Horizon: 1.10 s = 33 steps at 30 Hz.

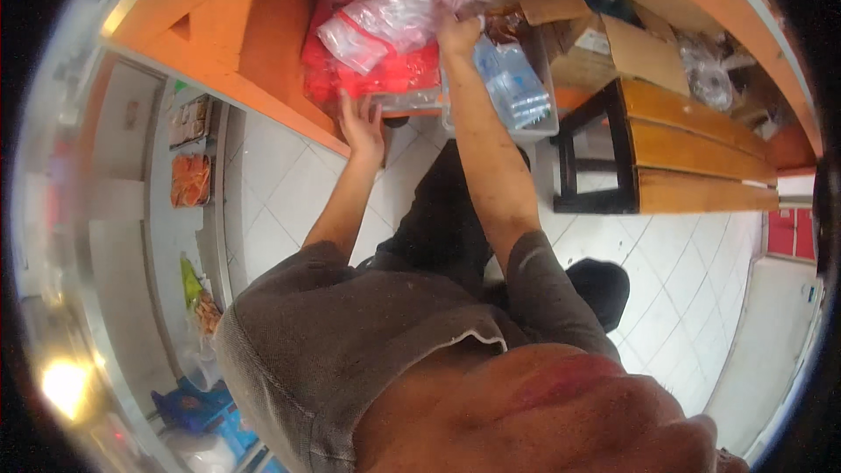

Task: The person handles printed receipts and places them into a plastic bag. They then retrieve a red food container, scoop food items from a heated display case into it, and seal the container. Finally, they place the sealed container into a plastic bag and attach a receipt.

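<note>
My right hand [460,35] is closed on the end of a see-through plastic packet with pinkish-red stripes [399,9]. The packet lies slanted over a stack of red plastic bags [394,70] in an orange compartment. My left hand [361,127] has its fingers stretched out at the near edge of the red stack. Whether those fingertips touch the bags is hard to tell. Beside my right forearm, a see-through plastic bin [534,130] holds light-blue plastic packs [511,83]. What lies under the red stack is hidden.
Opened cardboard boxes [644,52] and a crumpled see-through wrapper [708,83] sit at the far right. A slatted wooden bench with black legs [701,144] stands on the right. The orange counter's edge [302,127] runs along the left. White tiles [272,175] cover the floor.
</note>
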{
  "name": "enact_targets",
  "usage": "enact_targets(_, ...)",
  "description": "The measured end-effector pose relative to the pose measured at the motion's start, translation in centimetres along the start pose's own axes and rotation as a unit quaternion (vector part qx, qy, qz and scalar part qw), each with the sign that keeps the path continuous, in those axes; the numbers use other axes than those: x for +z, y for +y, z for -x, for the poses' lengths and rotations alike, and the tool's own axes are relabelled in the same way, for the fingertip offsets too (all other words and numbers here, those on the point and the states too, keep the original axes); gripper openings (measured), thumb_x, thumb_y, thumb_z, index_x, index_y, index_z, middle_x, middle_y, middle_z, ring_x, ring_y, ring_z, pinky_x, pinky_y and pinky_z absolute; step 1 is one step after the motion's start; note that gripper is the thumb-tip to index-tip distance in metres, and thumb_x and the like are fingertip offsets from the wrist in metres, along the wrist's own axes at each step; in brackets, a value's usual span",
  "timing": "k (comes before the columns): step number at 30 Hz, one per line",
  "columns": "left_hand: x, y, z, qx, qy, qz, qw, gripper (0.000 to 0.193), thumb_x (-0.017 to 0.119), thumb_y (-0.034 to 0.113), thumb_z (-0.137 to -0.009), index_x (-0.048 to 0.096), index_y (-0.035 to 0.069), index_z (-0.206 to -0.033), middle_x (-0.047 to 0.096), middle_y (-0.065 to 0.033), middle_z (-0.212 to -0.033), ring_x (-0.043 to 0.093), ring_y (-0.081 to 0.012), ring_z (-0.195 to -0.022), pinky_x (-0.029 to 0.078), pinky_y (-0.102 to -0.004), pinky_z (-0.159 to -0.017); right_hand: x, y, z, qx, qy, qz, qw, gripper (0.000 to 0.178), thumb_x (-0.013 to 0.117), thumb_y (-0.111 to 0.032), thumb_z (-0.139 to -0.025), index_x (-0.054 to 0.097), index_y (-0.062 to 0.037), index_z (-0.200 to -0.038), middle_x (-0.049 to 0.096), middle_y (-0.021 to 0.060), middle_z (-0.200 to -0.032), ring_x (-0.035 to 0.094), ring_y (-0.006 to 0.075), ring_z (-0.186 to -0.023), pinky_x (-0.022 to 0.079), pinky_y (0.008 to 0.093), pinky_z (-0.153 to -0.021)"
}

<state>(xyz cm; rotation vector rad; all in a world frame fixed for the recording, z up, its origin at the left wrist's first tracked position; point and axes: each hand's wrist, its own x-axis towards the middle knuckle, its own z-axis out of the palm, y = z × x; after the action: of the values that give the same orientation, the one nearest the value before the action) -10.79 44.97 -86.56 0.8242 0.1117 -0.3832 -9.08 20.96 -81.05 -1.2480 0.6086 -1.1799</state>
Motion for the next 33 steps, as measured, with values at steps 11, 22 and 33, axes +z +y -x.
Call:
enact_targets(11,2.2,0.5,-1.7,-0.098,0.009,0.033,0.995,0.058,0.06,0.052,-0.092,0.05,0.011,-0.132,0.057,-0.009,-0.117,0.054,-0.0267,-0.112,0.04,-0.0472,-0.106,-16.9,-9.0,-0.6,-0.058,0.085,0.002,0.995,0.035,0.068,-0.025,-0.092,0.066,0.0058,-0.108,0.067,0.0104,-0.095,0.059,0.0169,-0.087,0.049,0.033,-0.079)
enact_targets(22,2.9,2.0,0.7,-0.087,-0.031,0.05,0.994,0.052,0.054,0.039,-0.098,0.041,0.009,-0.138,0.048,-0.0146,-0.125,0.049,-0.0322,-0.119,0.039,-0.0526,-0.109,-11.5,-3.5,-0.7,-0.11,-0.068,0.482,0.867,0.068,0.069,-0.046,-0.083,0.052,-0.0052,-0.135,0.051,0.0275,-0.133,0.041,0.0454,-0.129,0.036,0.0453,-0.108)
enact_targets(33,0.6,2.5,0.9,-0.081,-0.061,-0.01,0.995,0.054,0.061,0.04,-0.095,0.039,0.008,-0.134,0.044,-0.0109,-0.129,0.047,-0.0299,-0.118,0.044,-0.049,-0.103,-3.9,-10.4,5.9,-0.28,-0.333,0.14,0.889,0.032,0.066,-0.018,-0.088,0.068,-0.0089,-0.118,0.067,0.0131,-0.118,0.062,0.0308,-0.111,0.046,0.0395,-0.099)
